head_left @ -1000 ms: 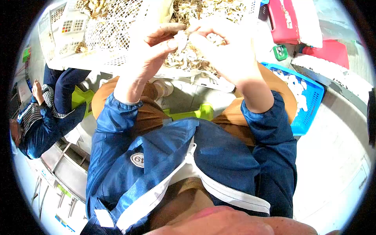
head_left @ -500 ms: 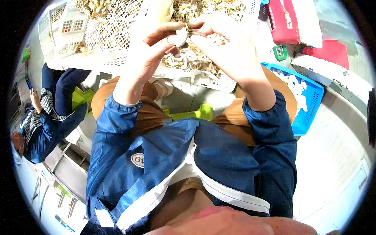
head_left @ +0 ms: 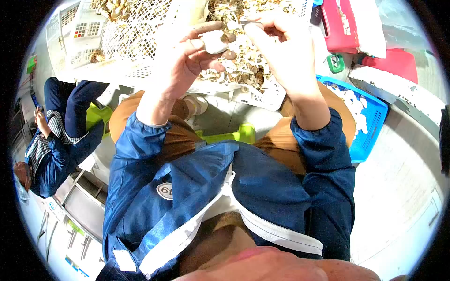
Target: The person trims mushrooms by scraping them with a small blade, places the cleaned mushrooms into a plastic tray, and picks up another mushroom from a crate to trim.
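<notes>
My left hand is closed around a white mushroom, with the fingertips darkened by dirt. My right hand is a short way to the right, with thumb and index finger pinched on what looks like a small knife; only a thin bit of it shows. Both hands are above a white crate heaped with brown and white mushroom trimmings. Strong light washes out much of both hands.
A white mesh basket stands at left. A blue basket of white pieces sits by my right leg. Red containers and a green object are at upper right. Another person sits at far left.
My hands have moved apart: the right hand drew away to the right and up from the mushroom. In my left hand the mushroom has turned and shows more of its white surface.
</notes>
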Available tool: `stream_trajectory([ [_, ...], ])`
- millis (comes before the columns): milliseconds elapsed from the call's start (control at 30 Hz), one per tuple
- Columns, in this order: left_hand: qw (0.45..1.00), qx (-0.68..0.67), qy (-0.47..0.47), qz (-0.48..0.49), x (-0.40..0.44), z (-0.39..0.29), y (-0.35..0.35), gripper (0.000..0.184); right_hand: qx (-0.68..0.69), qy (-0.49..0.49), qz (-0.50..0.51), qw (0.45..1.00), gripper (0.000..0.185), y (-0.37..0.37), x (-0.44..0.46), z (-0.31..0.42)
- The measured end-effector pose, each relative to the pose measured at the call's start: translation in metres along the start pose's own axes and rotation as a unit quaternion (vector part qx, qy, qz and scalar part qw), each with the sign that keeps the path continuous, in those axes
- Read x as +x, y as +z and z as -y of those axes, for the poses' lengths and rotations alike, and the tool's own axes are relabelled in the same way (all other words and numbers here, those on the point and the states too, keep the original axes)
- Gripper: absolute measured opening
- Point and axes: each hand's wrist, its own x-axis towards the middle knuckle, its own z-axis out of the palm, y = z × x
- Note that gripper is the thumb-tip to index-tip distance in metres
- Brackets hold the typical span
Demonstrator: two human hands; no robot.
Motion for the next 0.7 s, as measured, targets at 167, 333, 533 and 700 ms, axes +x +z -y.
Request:
stream_trajectory([
  [167,0.999,-0.039,-0.002,-0.01,0.0,0.003,-0.003,0.053,-0.073,-0.172,0.022,0.982,0.011,0.003,-0.001,0.002],
  [333,0.998,0.058,0.017,-0.019,-0.004,-0.002,0.008,0.049,-0.001,-0.103,0.051,0.993,0.013,0.004,-0.002,0.003],
  [533,0.997,0.064,0.036,-0.014,-0.004,0.004,0.008,0.047,-0.061,-0.093,0.04,0.993,0.013,0.004,-0.005,0.005],
  [700,0.994,0.107,0.02,-0.001,-0.006,0.006,0.004,0.049,-0.057,-0.004,0.02,0.998,0.014,0.006,-0.011,0.011],
])
